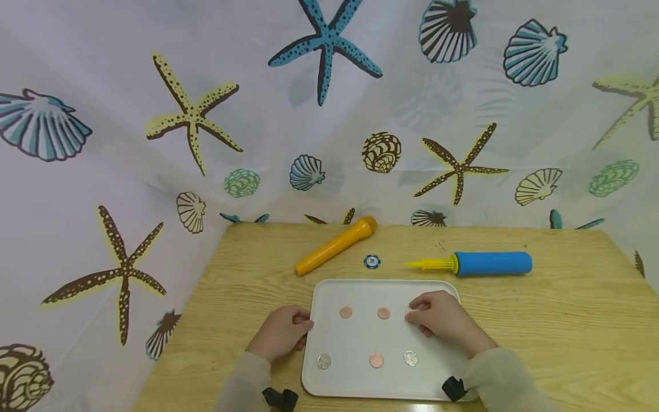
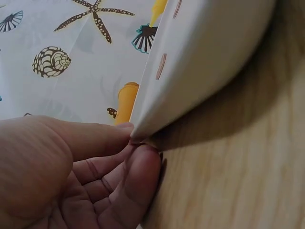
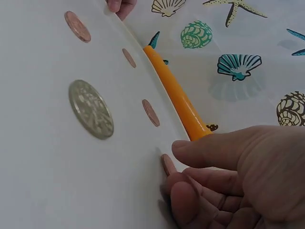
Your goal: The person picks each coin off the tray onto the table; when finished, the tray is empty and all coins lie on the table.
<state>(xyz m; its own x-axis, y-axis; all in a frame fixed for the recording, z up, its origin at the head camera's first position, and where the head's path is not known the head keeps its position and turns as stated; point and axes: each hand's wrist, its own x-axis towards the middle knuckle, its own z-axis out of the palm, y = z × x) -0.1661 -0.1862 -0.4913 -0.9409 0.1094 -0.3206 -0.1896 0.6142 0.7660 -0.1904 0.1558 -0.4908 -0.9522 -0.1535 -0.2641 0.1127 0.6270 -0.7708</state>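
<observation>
A white tray (image 1: 355, 337) lies on the wooden table. My left hand (image 1: 283, 332) pinches its left rim; in the left wrist view the thumb (image 2: 100, 138) is above the rim and curled fingers below. At the tray's upper right, my right hand (image 1: 445, 320) has thumb and forefinger around a copper coin (image 3: 168, 164), partly hidden by the finger. Two more copper coins (image 1: 383, 313) lie to its left in a row. Lower on the tray are a silver coin (image 1: 324, 361), another copper coin (image 1: 376, 360) and a second silver coin (image 1: 411, 358).
Beyond the tray lie an orange toy microphone (image 1: 334, 247), a blue and white poker chip (image 1: 372, 261) and a blue balloon pump (image 1: 491, 263) with a yellow nozzle. A white cloth (image 1: 288, 126) printed with starfish and shells hangs behind the table and along its left side.
</observation>
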